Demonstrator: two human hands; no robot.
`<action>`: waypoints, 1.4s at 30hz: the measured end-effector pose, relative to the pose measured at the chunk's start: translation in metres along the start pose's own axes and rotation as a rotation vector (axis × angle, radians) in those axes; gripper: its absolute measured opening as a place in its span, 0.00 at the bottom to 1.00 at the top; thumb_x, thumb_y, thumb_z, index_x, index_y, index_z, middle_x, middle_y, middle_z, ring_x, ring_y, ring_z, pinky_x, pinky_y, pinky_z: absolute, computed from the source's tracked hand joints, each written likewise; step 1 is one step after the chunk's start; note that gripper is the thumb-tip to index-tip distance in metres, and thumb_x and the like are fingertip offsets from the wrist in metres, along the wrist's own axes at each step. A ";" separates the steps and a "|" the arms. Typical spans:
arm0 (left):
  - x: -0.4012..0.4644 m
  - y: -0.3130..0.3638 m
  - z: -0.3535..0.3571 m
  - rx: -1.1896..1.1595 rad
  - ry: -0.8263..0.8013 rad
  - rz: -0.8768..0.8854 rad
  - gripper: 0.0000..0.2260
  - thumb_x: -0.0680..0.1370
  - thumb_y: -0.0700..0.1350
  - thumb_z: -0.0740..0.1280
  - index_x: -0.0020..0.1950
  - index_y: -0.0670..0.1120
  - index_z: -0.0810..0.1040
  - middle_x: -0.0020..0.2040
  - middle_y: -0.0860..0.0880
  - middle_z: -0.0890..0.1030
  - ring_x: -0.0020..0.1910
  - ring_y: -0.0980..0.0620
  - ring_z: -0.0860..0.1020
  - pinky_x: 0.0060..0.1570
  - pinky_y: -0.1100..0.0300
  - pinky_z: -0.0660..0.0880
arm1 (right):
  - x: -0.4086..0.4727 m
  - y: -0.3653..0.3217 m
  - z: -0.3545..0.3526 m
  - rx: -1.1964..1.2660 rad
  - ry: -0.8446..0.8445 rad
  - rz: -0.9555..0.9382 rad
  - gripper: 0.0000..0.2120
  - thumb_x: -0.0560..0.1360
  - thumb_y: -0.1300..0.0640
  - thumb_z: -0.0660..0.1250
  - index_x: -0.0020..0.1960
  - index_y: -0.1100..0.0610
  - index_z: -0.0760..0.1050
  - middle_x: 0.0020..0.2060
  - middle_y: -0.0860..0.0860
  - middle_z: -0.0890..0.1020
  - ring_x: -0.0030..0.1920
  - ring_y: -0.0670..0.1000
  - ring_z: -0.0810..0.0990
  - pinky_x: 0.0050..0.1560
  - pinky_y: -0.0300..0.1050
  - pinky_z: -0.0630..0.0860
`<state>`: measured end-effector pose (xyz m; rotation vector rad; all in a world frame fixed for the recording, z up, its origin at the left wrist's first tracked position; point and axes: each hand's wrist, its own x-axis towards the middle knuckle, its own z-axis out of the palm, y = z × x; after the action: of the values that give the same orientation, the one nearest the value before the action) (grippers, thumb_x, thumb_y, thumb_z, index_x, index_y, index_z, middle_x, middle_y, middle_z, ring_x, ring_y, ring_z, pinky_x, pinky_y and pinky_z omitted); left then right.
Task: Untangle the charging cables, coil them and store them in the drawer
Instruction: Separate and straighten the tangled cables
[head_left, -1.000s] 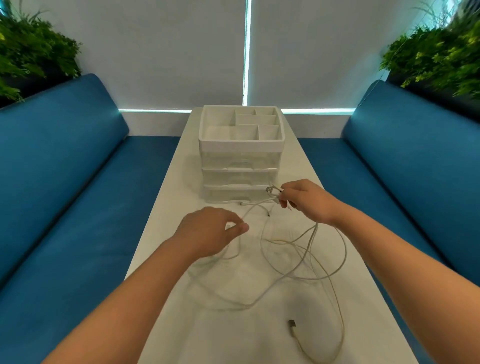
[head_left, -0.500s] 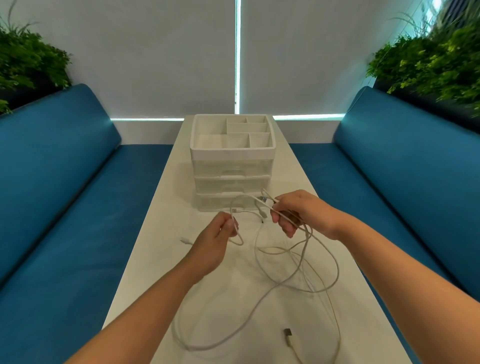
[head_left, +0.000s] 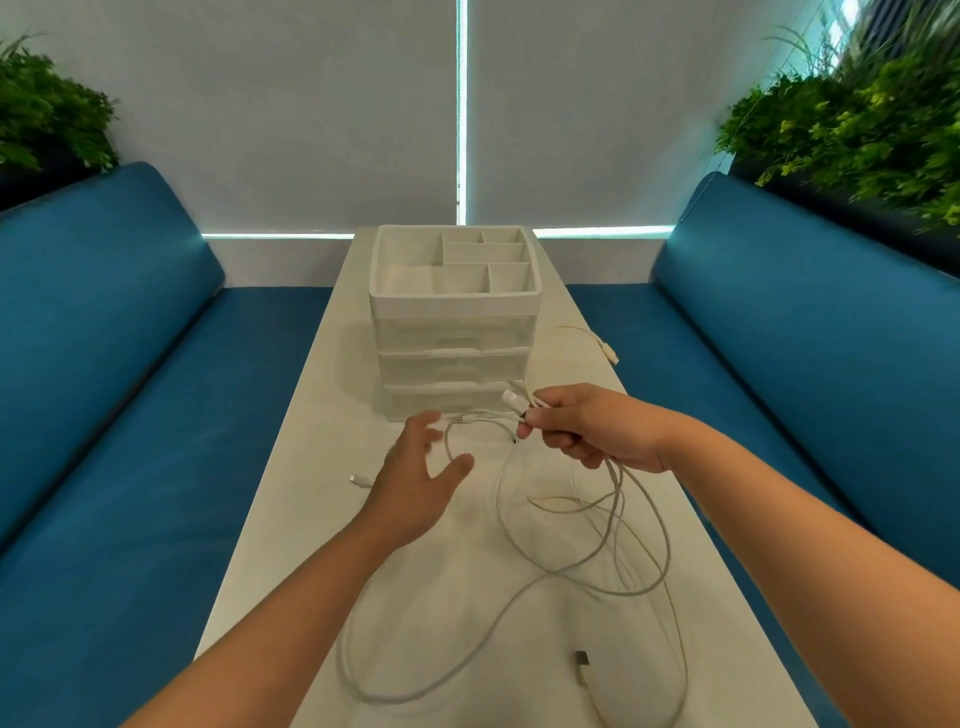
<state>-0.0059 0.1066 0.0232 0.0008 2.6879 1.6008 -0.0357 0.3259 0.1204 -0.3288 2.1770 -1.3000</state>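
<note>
- Right then, the right hand (head_left: 597, 431) was pinched shut on a bunch of cable ends, plugs poking out past the fingertips, held up just in front of the bottom drawer of the drawer unit (head_left: 454, 358).
- Left hand (head_left: 421, 483) hovered just beside it, fingers spread, gripping nothing, close to a loop of white cable.
- Charging cables (head_left: 582, 540) hung from that right fist and sprawled in crossing loops over the white table (head_left: 291, 483), down towards the near edge, where a dark plug (head_left: 582, 659) lay.
- One small connector (head_left: 358, 479) lay alone to the left of the open hand; another cable end (head_left: 608, 353) trailed off to the right of the unit.
- By my reckoning this was the untangling step, nowhere near coiling; all three drawers looked closed.
- Next move, I judged, called for the free hand to pick one strand and draw it clear of the rest without tightening the knot.
- No brand, label or writing could be read anywhere.
</note>
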 end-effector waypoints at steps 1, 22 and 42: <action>-0.003 0.005 0.001 0.052 0.054 0.067 0.32 0.75 0.53 0.71 0.74 0.55 0.59 0.69 0.54 0.68 0.70 0.54 0.64 0.64 0.58 0.65 | 0.001 -0.001 0.002 -0.034 -0.007 -0.007 0.12 0.81 0.53 0.60 0.54 0.60 0.78 0.30 0.47 0.68 0.27 0.44 0.62 0.28 0.37 0.61; 0.011 0.026 -0.033 0.457 -0.346 0.372 0.21 0.77 0.66 0.50 0.48 0.53 0.76 0.34 0.55 0.76 0.33 0.59 0.73 0.39 0.57 0.73 | 0.010 0.026 0.009 -0.444 0.126 -0.269 0.14 0.75 0.43 0.66 0.49 0.52 0.83 0.31 0.48 0.75 0.33 0.45 0.70 0.37 0.38 0.68; 0.009 0.031 -0.056 0.341 -0.379 0.188 0.15 0.83 0.55 0.54 0.49 0.51 0.78 0.39 0.61 0.76 0.38 0.65 0.74 0.42 0.70 0.71 | 0.013 0.030 -0.013 -0.634 0.185 -0.072 0.08 0.80 0.48 0.59 0.48 0.48 0.75 0.43 0.45 0.79 0.47 0.50 0.77 0.49 0.45 0.73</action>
<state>-0.0154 0.0722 0.0773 0.5166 2.6667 1.0193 -0.0510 0.3443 0.0946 -0.5496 2.7231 -0.6579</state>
